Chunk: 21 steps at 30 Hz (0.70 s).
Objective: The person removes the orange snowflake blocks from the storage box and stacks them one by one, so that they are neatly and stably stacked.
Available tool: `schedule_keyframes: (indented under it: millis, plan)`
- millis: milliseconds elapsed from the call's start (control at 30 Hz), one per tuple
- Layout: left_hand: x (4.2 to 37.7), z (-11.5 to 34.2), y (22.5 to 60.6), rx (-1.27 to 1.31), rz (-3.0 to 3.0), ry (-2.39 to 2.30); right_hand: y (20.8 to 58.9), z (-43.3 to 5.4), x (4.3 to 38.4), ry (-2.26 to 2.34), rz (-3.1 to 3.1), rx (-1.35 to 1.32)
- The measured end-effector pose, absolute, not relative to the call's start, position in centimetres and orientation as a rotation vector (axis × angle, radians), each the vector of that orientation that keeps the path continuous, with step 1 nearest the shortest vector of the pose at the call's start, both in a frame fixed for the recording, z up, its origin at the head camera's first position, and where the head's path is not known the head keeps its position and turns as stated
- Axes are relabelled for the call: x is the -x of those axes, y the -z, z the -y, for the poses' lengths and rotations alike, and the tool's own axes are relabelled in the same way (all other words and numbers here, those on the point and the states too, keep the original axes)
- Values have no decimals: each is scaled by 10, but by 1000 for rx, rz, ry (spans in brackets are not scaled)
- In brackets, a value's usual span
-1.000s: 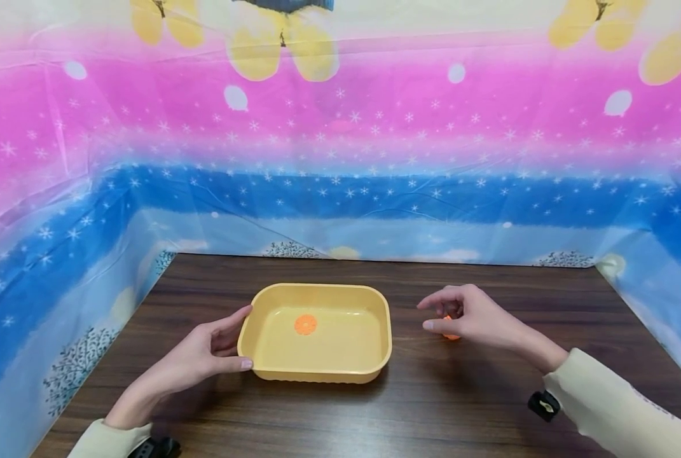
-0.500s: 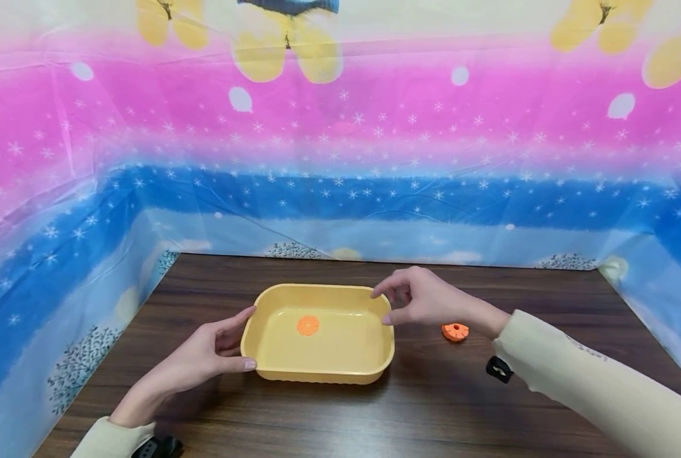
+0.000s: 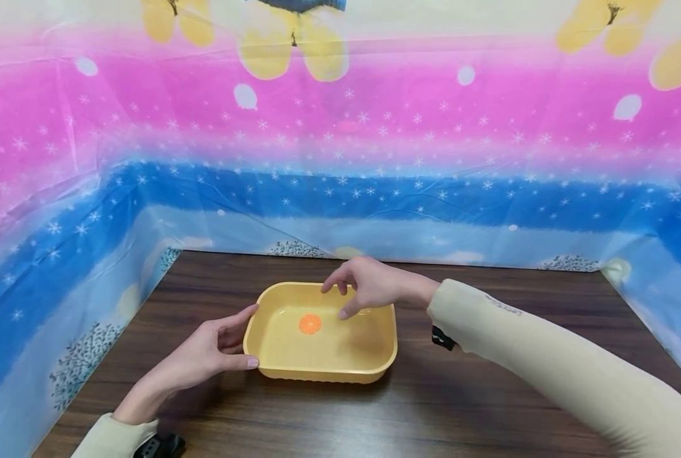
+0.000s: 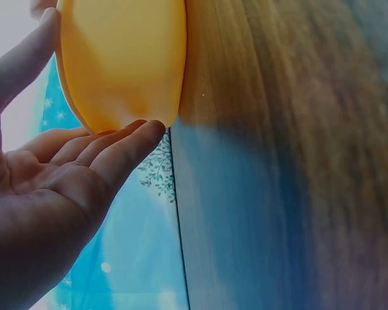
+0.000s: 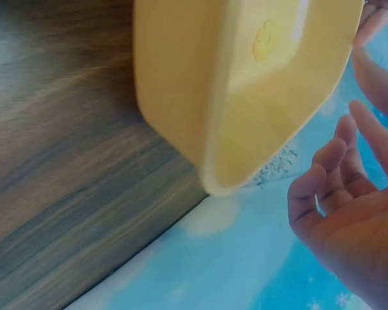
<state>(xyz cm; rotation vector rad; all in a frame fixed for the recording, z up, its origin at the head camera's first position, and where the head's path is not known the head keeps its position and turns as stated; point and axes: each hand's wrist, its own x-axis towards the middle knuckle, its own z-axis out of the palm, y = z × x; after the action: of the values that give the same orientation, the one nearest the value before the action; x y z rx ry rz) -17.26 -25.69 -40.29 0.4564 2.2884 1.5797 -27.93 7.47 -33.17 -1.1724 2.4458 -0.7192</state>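
Observation:
A yellow rectangular plastic basin [image 3: 369, 343] stands on the table, with a flat orange flower-shaped disc [image 3: 310, 324] on its floor. At the basin's left end is my left hand [image 3: 197, 356]: the thumb touches the near corner and the straight fingers [image 4: 119, 152] rest along the outer wall. My right hand [image 3: 371, 283] hovers over the basin's far right part. Its fingers are loosely bent, thumb apart from them, and nothing is held. In the right wrist view, these fingers [image 5: 304, 200] appear apart from the basin's wall.
The dark wood-grain table [image 3: 329, 420] ends at a hanging cloth [image 3: 340, 191] printed with snowflakes, which closes off the back and sides. My right sleeve [image 3: 523, 337] stretches across the table's right side and hides part of it.
My right hand has moved left, from beside a notched orange piece on the table to above the basin. The sleeve now covers that piece. The left hand has kept its place.

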Motion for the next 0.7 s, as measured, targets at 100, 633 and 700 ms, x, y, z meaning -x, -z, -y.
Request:
schedule_keyframes:
  millis: [100, 633, 700]
  plan:
    - [173, 257, 403, -463, -2277, -1586, 333, -62, 285, 705, -2404, 1202]
    - [173, 258, 403, -478, -2258, -1592, 355, -21, 300, 734, -2265, 1192]
    - [173, 258, 404, -478, -2261, -1591, 356, -18, 299, 752, -2250, 1190]
